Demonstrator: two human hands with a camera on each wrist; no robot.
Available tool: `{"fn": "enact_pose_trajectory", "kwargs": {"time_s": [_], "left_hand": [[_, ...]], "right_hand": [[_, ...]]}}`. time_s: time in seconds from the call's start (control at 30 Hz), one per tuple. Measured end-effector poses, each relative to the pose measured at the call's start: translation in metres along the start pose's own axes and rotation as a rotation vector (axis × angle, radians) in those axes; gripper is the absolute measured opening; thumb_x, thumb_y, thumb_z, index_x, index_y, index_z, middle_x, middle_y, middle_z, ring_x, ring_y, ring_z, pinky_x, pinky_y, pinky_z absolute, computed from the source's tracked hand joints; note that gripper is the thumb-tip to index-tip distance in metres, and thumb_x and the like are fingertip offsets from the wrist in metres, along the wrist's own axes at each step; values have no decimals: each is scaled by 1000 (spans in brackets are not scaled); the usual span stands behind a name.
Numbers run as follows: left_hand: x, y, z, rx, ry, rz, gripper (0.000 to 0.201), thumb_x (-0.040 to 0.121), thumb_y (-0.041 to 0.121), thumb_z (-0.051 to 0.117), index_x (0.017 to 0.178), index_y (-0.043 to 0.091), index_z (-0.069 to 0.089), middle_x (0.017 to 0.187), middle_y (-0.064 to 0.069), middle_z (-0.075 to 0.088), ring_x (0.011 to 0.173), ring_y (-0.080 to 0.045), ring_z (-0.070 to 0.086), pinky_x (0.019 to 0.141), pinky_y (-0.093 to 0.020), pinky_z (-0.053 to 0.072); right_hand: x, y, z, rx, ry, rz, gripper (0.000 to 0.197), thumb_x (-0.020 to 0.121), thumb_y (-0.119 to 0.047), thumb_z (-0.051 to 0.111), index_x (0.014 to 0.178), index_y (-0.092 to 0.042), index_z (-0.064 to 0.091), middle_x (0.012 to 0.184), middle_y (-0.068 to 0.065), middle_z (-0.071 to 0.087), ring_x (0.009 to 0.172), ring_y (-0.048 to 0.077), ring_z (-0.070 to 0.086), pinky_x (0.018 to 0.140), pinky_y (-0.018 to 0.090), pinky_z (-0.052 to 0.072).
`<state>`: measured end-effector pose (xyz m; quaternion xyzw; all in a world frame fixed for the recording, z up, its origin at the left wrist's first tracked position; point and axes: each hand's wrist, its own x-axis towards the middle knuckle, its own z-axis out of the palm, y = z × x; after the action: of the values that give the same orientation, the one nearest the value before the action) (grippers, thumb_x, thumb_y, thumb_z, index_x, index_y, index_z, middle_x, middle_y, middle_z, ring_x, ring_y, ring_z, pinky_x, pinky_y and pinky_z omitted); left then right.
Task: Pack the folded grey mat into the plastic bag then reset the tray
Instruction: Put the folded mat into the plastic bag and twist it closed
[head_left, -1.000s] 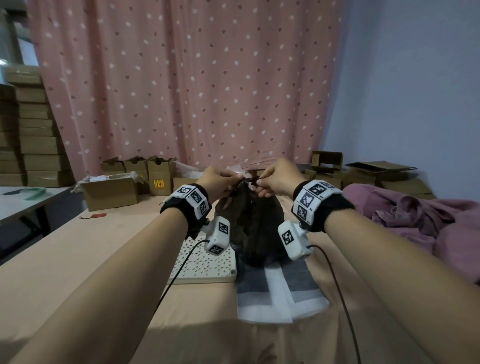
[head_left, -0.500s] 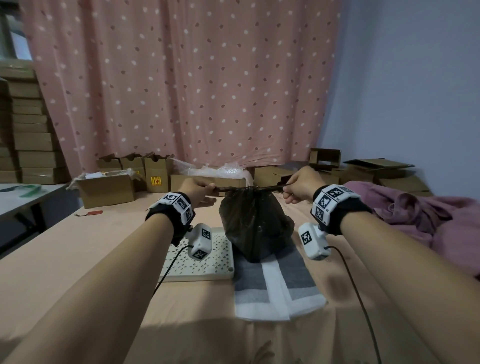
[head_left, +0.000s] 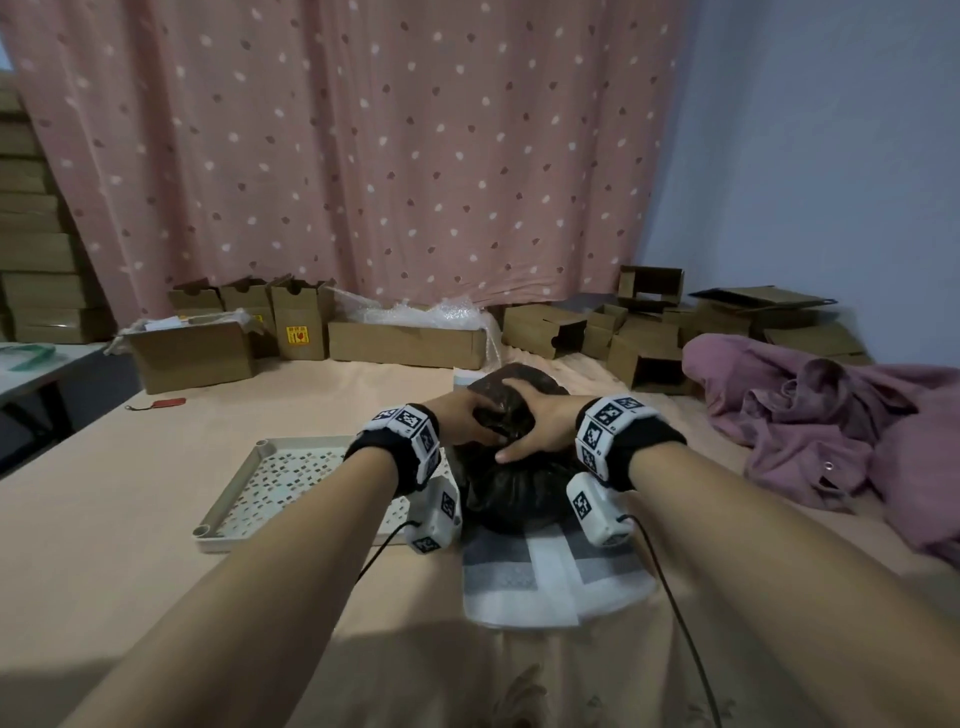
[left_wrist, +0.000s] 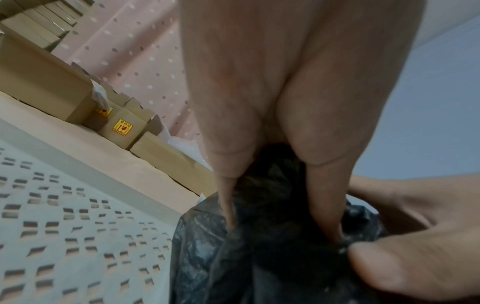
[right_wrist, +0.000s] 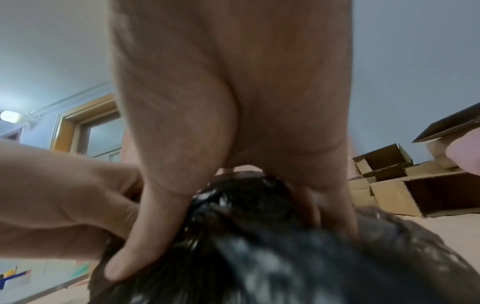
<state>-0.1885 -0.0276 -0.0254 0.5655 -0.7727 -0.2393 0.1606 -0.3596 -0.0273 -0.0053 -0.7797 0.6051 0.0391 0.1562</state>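
A black plastic bag (head_left: 514, 499) sits knotted and bulging on a grey-and-white folded cloth (head_left: 550, 571) in the middle of the bed. What is inside the bag is hidden. My left hand (head_left: 470, 418) and right hand (head_left: 543, 423) meet on the bag's top, fingers curled into the crumpled plastic. In the left wrist view my fingers (left_wrist: 322, 205) dig into the bag (left_wrist: 259, 257). The right wrist view shows my thumb (right_wrist: 135, 257) pressed on the bag (right_wrist: 285, 246). The perforated white tray (head_left: 234, 488) lies just left of the bag, nothing in it.
Cardboard boxes (head_left: 405, 340) and bubble wrap line the far edge below the pink curtain. A heap of purple cloth (head_left: 810, 415) lies at the right. A small red item (head_left: 169, 402) rests at far left. Bare bedsheet shows in front of the tray.
Half a second ago my hands were pulling the bag's ends apart sideways. Now both have come together on top of the bag, which sits lower and flatter.
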Motion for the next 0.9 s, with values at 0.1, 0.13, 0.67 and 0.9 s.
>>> {"fn": "enact_pose_trajectory", "kwargs": {"time_s": [0.1, 0.13, 0.67, 0.9], "left_hand": [[11, -3, 7, 2, 53, -17, 29, 90, 27, 67, 112, 8, 71, 99, -8, 67, 94, -22, 61, 82, -30, 48], [15, -4, 9, -5, 73, -23, 24, 90, 27, 67, 103, 7, 71, 90, -6, 65, 87, -21, 58, 76, -28, 45], [45, -24, 38, -174, 85, 2, 50, 85, 26, 70, 130, 16, 51, 128, -9, 59, 119, -26, 57, 102, -35, 45], [38, -26, 29, -154, -46, -33, 115, 50, 69, 80, 148, 34, 33, 142, -1, 51, 129, -24, 50, 111, -44, 41]], "right_hand": [[15, 3, 8, -23, 79, 64, 117, 72, -65, 71, 155, -33, -5, 160, 17, 16, 142, 36, 29, 113, 43, 32], [18, 3, 10, -36, 89, 97, 114, 72, -67, 70, 155, -32, 1, 160, 18, 12, 142, 38, 28, 113, 45, 33], [43, 2, 25, 24, 102, 90, 34, 88, -25, 65, 113, -3, 60, 98, 11, 62, 85, 24, 61, 70, 29, 47], [27, 1, 2, 133, 292, 117, 19, 92, -15, 49, 102, -7, 63, 97, 11, 65, 80, 26, 60, 63, 31, 46]]}}
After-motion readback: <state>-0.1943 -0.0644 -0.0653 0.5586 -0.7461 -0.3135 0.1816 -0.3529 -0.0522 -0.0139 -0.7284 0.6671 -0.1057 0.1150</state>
